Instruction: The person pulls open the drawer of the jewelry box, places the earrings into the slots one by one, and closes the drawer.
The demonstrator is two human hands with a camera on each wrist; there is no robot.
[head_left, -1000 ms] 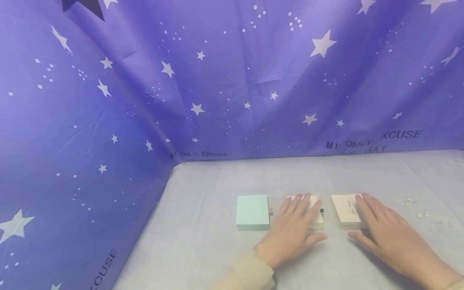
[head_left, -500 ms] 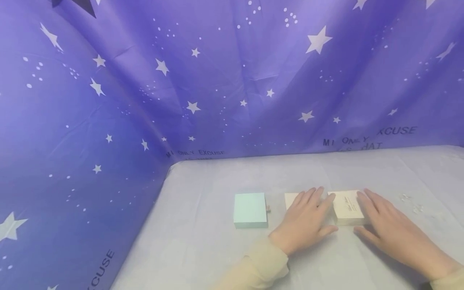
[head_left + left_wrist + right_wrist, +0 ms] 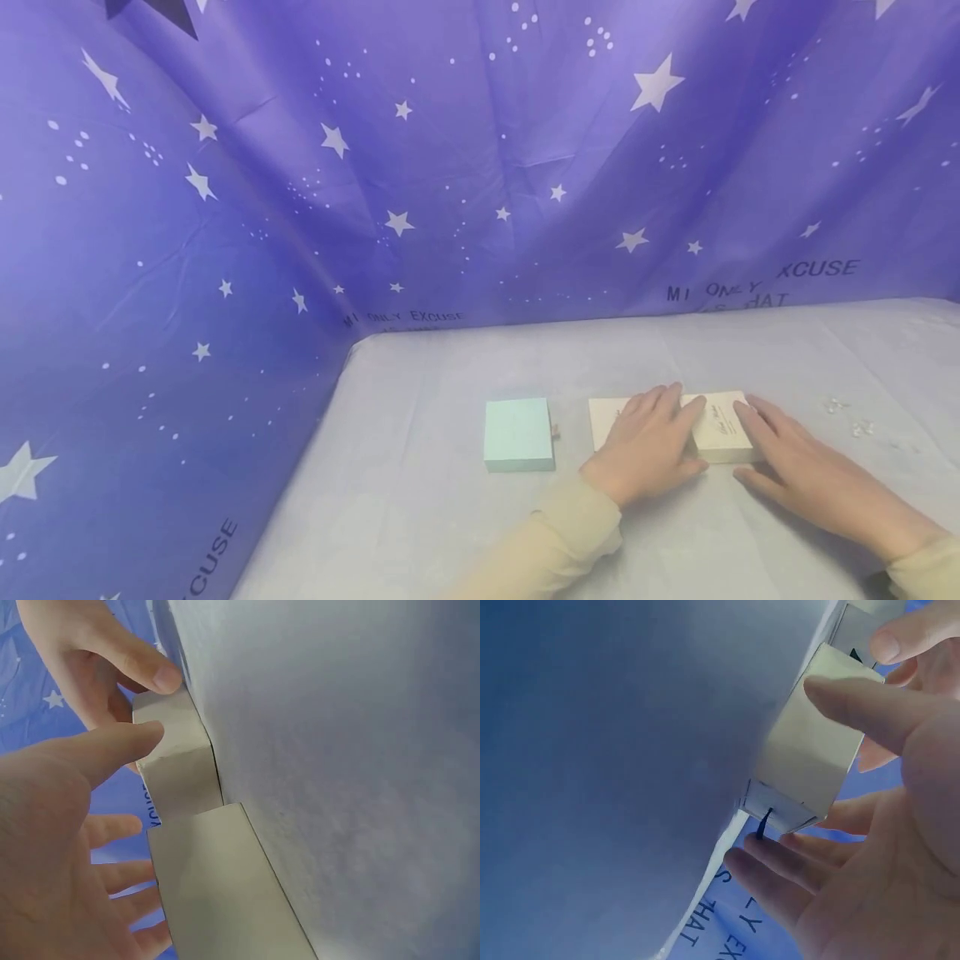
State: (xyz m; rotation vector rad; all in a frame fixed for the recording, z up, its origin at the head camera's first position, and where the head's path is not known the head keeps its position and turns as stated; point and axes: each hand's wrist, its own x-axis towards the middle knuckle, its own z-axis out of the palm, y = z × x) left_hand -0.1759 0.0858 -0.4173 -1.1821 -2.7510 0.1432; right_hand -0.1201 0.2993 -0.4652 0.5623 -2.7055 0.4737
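Observation:
Two cream cardboard boxes lie side by side on the table in the head view. My left hand (image 3: 649, 443) stretches over the left box (image 3: 606, 423), covering most of it; its index fingertip reaches the left end of the right box (image 3: 716, 427), which bears dark script. At that box's right end, my right hand (image 3: 813, 483) has its fingertips on the edge. In the right wrist view its thumb lies along the box's cream side (image 3: 810, 742), and its other fingers are extended. A black ribbon tab (image 3: 764, 823) sticks out of the box's end, close to those fingertips.
A mint-green box (image 3: 517, 433) with a small tan tab stands on the left. Small clear bits (image 3: 862, 428) are scattered on the pale tablecloth (image 3: 420, 392) to the right. A purple curtain (image 3: 465, 150) with stars rises behind the table and along its left side.
My left hand has slid right across the left box to the right box's near end, hiding the left box's black tab. My right hand stays at the right box's other end.

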